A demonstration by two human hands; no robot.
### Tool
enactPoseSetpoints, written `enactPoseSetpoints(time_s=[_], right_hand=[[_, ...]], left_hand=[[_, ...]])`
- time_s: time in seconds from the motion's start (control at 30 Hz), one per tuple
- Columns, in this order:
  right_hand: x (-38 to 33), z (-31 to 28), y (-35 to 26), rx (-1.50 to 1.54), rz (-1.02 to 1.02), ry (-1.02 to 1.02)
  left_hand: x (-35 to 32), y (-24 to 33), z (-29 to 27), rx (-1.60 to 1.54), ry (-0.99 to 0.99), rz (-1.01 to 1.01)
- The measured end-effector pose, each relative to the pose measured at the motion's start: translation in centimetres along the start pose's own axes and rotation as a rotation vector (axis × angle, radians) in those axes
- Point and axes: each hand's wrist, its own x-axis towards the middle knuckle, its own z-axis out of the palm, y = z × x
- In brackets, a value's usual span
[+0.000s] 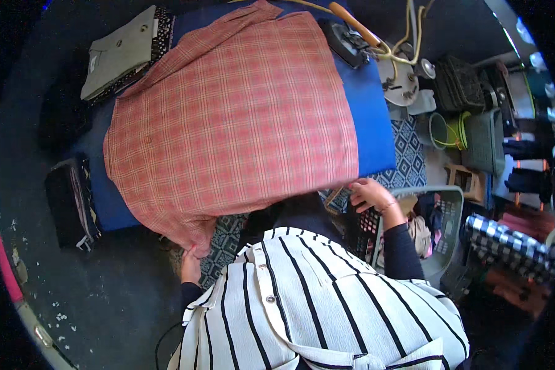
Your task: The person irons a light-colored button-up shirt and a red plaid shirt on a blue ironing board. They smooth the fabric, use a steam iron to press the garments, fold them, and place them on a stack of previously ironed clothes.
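Note:
A red-and-cream plaid shirt (240, 111) lies spread over a blue-covered ironing board (373, 132), its near edge hanging past the board. At the near left, my left hand (191, 266) is closed on a bunched part of the shirt. My right hand (371, 195) is at the shirt's near right corner, thumb and fingertips pinching its edge while the other fingers curl below. A black iron (345, 44) stands at the board's far right.
Folded grey clothing (120, 52) lies at the far left, and dark folded clothes (71, 200) sit at the left. Beside my right arm stands a grey laundry basket (453, 228) with clothes inside. Buckets (436, 128), a wooden stool (465, 182) and a checked cloth bundle (505, 243) are farther right.

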Motion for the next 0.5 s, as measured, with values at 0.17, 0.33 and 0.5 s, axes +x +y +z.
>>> enactPoseSetpoints(time_s=[0.17, 0.33, 0.5], right_hand=[[6.0, 4.1, 6.7, 0.568, -0.176, 0.270], [6.7, 6.2, 8.7, 0.798, -0.380, 0.073], [4.3, 6.7, 9.4, 0.908, -0.556, 0.136]], left_hand=[[-3.0, 5.6, 3.9, -0.394, 0.031, -0.045], [-5.0, 0.9, -0.3, -0.128, -0.233, -0.188], [-7.3, 2.1, -3.7, -0.245, -0.137, -0.187]])
